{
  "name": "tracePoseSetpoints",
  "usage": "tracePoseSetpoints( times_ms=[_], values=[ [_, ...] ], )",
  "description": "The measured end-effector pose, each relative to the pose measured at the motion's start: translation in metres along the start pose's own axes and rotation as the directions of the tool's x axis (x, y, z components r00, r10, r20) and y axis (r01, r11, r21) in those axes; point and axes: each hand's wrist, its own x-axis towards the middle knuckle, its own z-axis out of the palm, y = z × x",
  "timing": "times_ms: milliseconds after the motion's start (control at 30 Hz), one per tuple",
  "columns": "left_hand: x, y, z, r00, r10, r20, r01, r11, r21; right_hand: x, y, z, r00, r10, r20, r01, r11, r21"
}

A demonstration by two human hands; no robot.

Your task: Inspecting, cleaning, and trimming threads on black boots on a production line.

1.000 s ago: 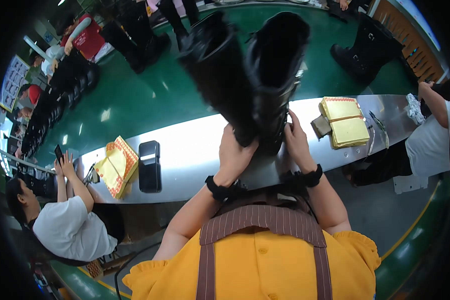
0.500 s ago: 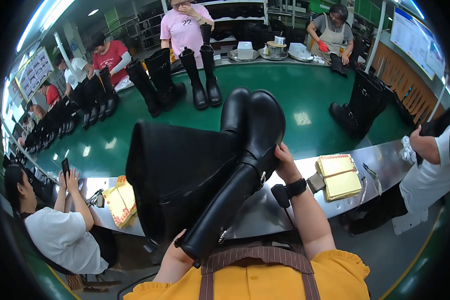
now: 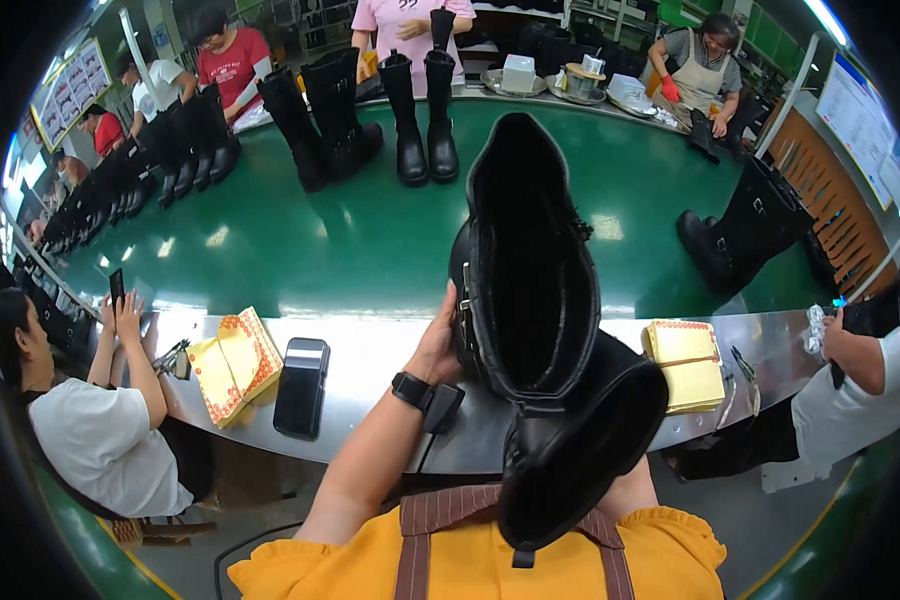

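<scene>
Gripping black boots (image 3: 530, 290) — left hand (image 3: 440, 345) fingers curled round.

right hand hidden behind the black boots (image 3: 540, 300), left hand (image 3: 440, 350) fingers partly covered

Two tall black boots are held up above the near edge of the steel workbench (image 3: 370, 365). The upper boot (image 3: 525, 260) shows its open shaft; the lower boot (image 3: 580, 455) tilts toward the wearer

Wide green conveyor belt (image 3: 300, 250), steel workbench edge (image 3: 370, 360), shelving at back, bright overhead lighting
</scene>
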Motion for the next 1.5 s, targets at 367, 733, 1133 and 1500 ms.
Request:
tracePoseSetpoints(
  times_ms=[367, 733, 1133, 1500],
  values=[
    [-0.014, -0.002, -0.032, 0.985, 0.141, 0.098, -0.161, 0.957, 0.240, -0.098, 0.006, -0.013, 0.989, 0.005, 0.150, 0.001, 0.999, -0.043],
    [-0.009, 0.010, -0.008, 0.985, 0.098, 0.140, -0.104, 0.994, 0.037, -0.095, -0.020, 0.031, 0.974, -0.057, 0.220, 0.067, 0.997, -0.038],
    [-0.010, 0.021, -0.025, 0.934, 0.327, 0.143, -0.313, 0.943, -0.115, -0.026, -0.014, 0.039, 0.984, 0.069, 0.166, -0.111, 0.960, 0.257],
    [-0.002, 0.018, -0.026, 0.913, 0.407, -0.043, -0.407, 0.913, -0.008, -0.019, -0.012, 0.055, 0.994, -0.011, -0.106, 0.038, 0.965, 0.259]
  ],
)
